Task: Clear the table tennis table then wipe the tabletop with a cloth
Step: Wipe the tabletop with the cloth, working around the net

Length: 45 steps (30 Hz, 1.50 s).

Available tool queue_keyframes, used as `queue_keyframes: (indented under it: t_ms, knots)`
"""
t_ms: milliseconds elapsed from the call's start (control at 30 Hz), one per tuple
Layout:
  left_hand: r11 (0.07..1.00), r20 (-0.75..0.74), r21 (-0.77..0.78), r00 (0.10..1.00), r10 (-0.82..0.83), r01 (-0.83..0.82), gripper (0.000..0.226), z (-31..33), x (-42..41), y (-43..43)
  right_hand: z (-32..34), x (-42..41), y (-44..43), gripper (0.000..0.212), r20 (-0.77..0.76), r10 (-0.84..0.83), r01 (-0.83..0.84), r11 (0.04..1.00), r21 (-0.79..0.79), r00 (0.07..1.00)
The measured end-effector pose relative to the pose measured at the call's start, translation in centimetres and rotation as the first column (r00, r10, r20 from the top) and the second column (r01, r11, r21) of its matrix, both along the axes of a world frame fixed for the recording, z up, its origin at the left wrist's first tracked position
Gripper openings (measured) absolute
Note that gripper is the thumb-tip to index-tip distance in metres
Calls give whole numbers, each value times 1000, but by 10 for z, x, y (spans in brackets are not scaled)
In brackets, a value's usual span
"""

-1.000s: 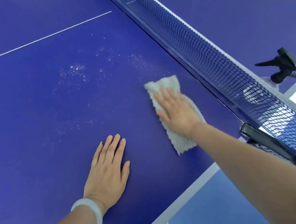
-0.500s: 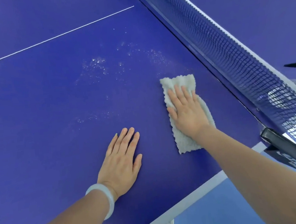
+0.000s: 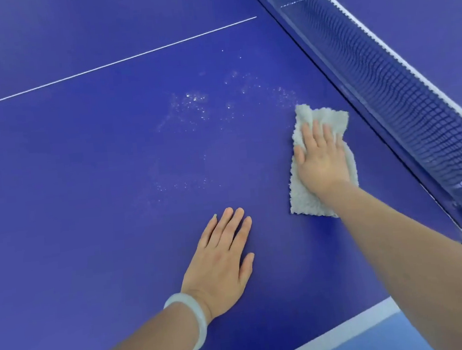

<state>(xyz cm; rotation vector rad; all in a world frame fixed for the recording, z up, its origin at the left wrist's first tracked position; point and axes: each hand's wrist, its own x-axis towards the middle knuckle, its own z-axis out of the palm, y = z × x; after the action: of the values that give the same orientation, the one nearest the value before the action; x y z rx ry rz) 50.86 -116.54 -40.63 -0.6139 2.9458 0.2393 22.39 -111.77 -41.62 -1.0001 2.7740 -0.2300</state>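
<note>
A pale fluffy cloth (image 3: 305,201) lies flat on the blue tabletop (image 3: 83,175) close to the net. My right hand (image 3: 321,160) presses down on it with straight fingers pointing away from me. My left hand (image 3: 221,257) rests flat on the bare tabletop, nearer to me and to the left of the cloth, with a pale bangle on its wrist. Beyond the hands, a patch of small white droplets (image 3: 200,107) speckles the surface.
The net (image 3: 403,96) runs diagonally along the right side, from the top centre to the right edge. A white centre line (image 3: 112,63) crosses the far tabletop. The table's white border (image 3: 338,333) and the blue floor show at the bottom right.
My right hand has slid the cloth forward along the net toward the droplets. The view has shifted, so the spray bottle beyond the net is out of frame. My left hand stays flat.
</note>
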Motion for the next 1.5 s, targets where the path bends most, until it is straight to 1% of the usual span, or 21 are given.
queue_keyframes:
  t_ms: [100,167,200,267,333,367,500,600,800,867,933,1000,1033,1100,1167,1233,1300,1367,1433,1467,1500]
  knots:
    - [1000,3,16,1000,-13,13,58,4,2,-1,-2,50,-5,60,-17,263,-263,965,-8,965]
    - [999,-21,28,999,-32,33,56,5,3,-4,-1,58,17,59,-16,318,-318,948,-13,948]
    - [998,-37,34,998,-50,51,55,5,2,-8,-3,55,32,58,-20,283,-283,959,-13,959]
    - [997,-78,31,995,-64,66,54,6,-8,-21,-2,44,60,58,-12,64,-64,998,-6,998]
    - [1000,-106,14,994,-24,26,59,8,-30,-37,1,29,74,62,-3,-155,155,988,1,988]
    - [1000,-104,14,995,5,-4,62,9,-46,-45,2,20,74,63,-8,-204,204,979,5,979]
    - [986,-47,-18,985,165,-166,70,5,-105,-72,3,-23,52,63,-21,-218,218,976,20,976]
    - [965,11,-40,966,259,-258,72,-2,-125,-79,-2,-52,29,63,-39,-194,196,980,30,980]
    - [959,19,-71,961,276,-274,69,-7,-131,-74,-6,-86,-34,64,-28,-24,24,1000,12,999]
    - [959,36,-67,960,278,-276,69,-6,-131,-73,-3,-76,-42,62,-12,154,-154,988,8,988]
    - [956,46,-67,957,288,-285,68,-5,-130,-73,-3,-57,-27,60,-23,400,-400,916,-2,916]
    - [955,53,-65,954,294,-291,67,-4,-130,-74,-3,-56,-3,59,-16,531,-531,847,-5,847]
    - [955,53,-69,955,293,-289,67,-3,-131,-74,-4,-66,7,59,-21,512,-512,859,0,859]
    - [954,45,-80,955,293,-289,67,-4,-132,-74,-4,-98,12,59,-51,344,-344,939,14,938]
    - [953,45,-83,955,295,-290,67,-4,-133,-73,-2,-128,-12,61,-58,207,-205,978,31,977]
    - [952,41,-91,954,297,-292,67,-4,-133,-74,0,-140,-57,63,-57,155,-153,987,40,986]
    - [949,31,-97,953,303,-299,67,-3,-133,-74,1,-128,-103,63,-36,186,-184,982,33,982]
    - [948,25,-95,951,308,-304,67,-2,-133,-73,1,-100,-121,62,-30,387,-387,922,23,921]
    - [948,20,-93,951,307,-304,67,-2,-132,-72,0,-74,-104,60,-47,629,-628,777,40,776]
    - [948,16,-96,951,308,-305,67,-2,-132,-72,1,-70,-87,60,-49,703,-702,711,42,709]
    - [948,17,-97,952,307,-304,67,-2,-132,-72,1,-75,-70,59,-53,738,-737,675,32,673]
